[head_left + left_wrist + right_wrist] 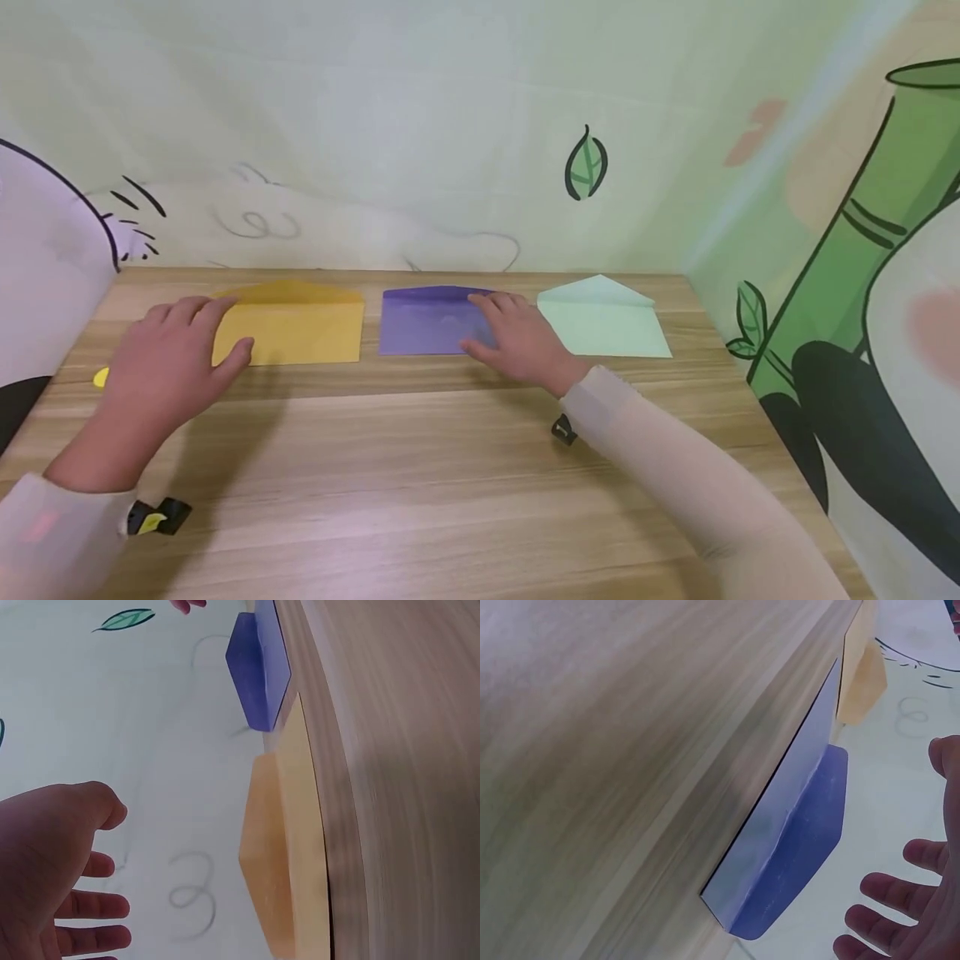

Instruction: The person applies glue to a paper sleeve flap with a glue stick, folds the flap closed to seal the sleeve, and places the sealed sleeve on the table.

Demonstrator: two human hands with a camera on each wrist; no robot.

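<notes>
Well, three envelopes lie side by side along the back of the table, open flaps pointing to the wall: a yellow envelope (303,335) on the left, a purple envelope (420,325) in the middle, a pale green envelope (611,329) on the right. The purple one's flap is a darker shade than its body.

The left hand (172,358) is over the yellow one's left end, thumb spread wide from the fingers, holding nothing; it covers that end from where I stand. The right hand (521,337) is over the purple one's right end, also holding nothing, its fingers loose and thumb apart; it hides that end and a lower corner of the pale green one. Seen from the wrists, both hands are clear of the paper.

Beside the left hand a small yellow thing (101,378) peeks out, mostly hidden, so I can't tell what it is. Each pale sleeve has a dark clip at its cuff; the right clip (564,429) carries a pale mark too small to read.

Beneath is the wood-grain table (375,475). The wall (375,108) behind has a drawn leaf (587,165), a faint curl, and green bamboo (885,200) cut off at the right edge.
</notes>
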